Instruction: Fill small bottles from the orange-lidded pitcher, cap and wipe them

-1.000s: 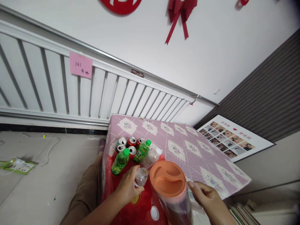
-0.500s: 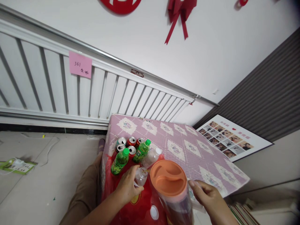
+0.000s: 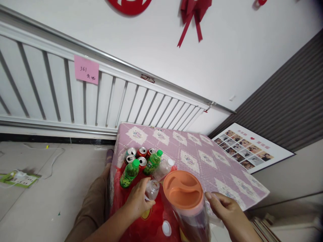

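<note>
My left hand (image 3: pixel 138 201) is wrapped round a small clear bottle (image 3: pixel 152 189) with no cap on its mouth. Right of it, my right hand (image 3: pixel 224 208) grips a clear pitcher (image 3: pixel 193 223) with an orange lid (image 3: pixel 183 189); its handle is mostly hidden by my fingers. The pitcher holds dark liquid, and its rim is a little apart from the bottle. A white cap (image 3: pixel 167 228) lies on the red plastic bag (image 3: pixel 151 227) below. Another clear bottle with a white cap (image 3: pixel 163 169) is behind my left hand.
Two green drink bottles (image 3: pixel 129 173) and several opened cans (image 3: pixel 142 152) stand close together at the bag's far edge. A quilted pink cloth (image 3: pixel 174 144) covers the surface beneath. Behind it runs a white radiator (image 3: pixel 113 101); a photo board (image 3: pixel 248 148) leans at right.
The pitcher and my right hand have shifted slightly right, away from the bottle. A thin brownish stream between pitcher and bottle mouth no longer shows. My left hand stays in place.
</note>
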A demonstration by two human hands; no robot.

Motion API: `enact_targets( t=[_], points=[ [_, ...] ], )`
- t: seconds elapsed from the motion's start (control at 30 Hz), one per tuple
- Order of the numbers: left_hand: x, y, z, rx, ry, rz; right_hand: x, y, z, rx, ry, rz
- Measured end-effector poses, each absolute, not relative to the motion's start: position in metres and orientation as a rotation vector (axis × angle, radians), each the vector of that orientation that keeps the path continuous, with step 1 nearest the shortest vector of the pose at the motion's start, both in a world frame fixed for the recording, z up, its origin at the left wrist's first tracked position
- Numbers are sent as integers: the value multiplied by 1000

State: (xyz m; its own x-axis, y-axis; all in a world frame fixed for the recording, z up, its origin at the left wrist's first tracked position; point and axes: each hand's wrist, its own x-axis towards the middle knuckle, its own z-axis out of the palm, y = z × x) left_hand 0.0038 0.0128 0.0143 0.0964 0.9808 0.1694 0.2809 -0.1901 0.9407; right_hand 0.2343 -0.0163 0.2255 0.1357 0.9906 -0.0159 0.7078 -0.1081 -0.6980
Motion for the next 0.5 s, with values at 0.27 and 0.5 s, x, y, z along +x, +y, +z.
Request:
enact_targets(
  t=[0.27, 0.5],
  points=[
    [3, 12, 16, 1599, 1273, 1151, 232, -19, 230, -1883, -1669, 662],
    [4, 12, 15, 1601, 1279, 1146, 224, -20, 237, -1818, -1652, 647]
  ],
)
